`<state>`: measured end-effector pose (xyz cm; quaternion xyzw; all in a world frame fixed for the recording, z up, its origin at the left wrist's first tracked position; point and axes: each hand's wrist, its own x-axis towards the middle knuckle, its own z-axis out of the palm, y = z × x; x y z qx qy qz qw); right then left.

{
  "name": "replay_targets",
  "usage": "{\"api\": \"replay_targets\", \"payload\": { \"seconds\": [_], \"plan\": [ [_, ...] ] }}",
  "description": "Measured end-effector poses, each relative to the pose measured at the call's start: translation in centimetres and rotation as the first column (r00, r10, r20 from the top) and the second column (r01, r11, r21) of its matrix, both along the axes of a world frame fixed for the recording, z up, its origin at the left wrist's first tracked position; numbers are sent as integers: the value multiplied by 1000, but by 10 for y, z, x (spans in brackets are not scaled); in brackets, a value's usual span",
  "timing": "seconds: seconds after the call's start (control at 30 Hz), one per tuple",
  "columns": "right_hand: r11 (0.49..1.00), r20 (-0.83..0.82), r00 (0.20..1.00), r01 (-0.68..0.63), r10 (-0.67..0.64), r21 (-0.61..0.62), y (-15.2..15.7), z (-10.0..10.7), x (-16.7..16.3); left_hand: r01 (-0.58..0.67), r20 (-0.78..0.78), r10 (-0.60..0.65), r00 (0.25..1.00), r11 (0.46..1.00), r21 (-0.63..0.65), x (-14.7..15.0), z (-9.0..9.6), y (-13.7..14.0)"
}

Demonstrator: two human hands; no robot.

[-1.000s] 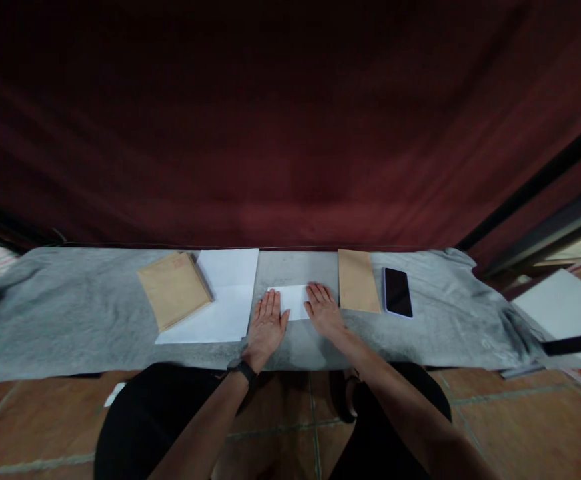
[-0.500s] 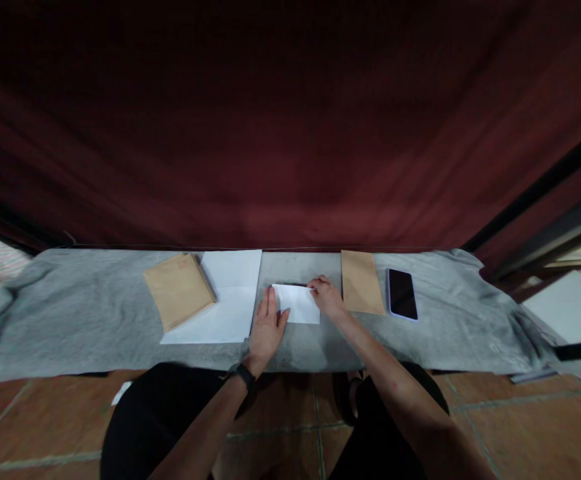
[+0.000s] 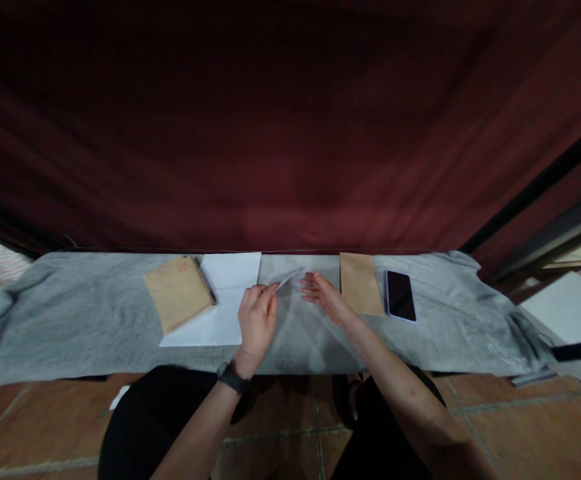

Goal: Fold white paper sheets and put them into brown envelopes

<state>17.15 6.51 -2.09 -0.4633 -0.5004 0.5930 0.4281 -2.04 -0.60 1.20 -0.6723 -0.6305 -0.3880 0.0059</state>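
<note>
Between the thumb and fingers of my left hand [image 3: 258, 317] is a folded white sheet of paper [image 3: 288, 277], lifted off the cloth and seen nearly edge-on. Just past its far end is my right hand [image 3: 322, 293], fingers apart, holding nothing. A single brown envelope [image 3: 361, 283] lies flat to the right of that hand. Left of my left hand are larger white paper sheets [image 3: 230, 270], creased across the middle. A stack of brown envelopes [image 3: 180, 292] rests partly on top of them.
A grey cloth [image 3: 105, 313] covers the long narrow surface. Toward the right lies a phone [image 3: 401, 295] with a pale purple edge. A dark red curtain [image 3: 290, 133] hangs along the back. White boards or sheets [image 3: 570, 307] stand at the far right.
My left hand has picked the folded paper up from the cloth and turned it edge-on. My right hand has let go of it, and its fingers have opened.
</note>
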Motion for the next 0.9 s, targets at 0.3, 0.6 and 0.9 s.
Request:
{"api": "replay_targets", "payload": {
  "seconds": [0.3,0.6,0.9],
  "plan": [
    [988,482,874,-21,-58,156,-5,-41,4,279,-404,-361,841,928,-247,48,-58,-28],
    [942,716,697,-213,-40,259,14,-47,9,291,-145,-331,933,926,-242,61,-66,-21],
    [878,813,565,-306,-143,368,12,-33,2,59,-300,-180,937,926,-372,37,-95,16]
  ]
}}
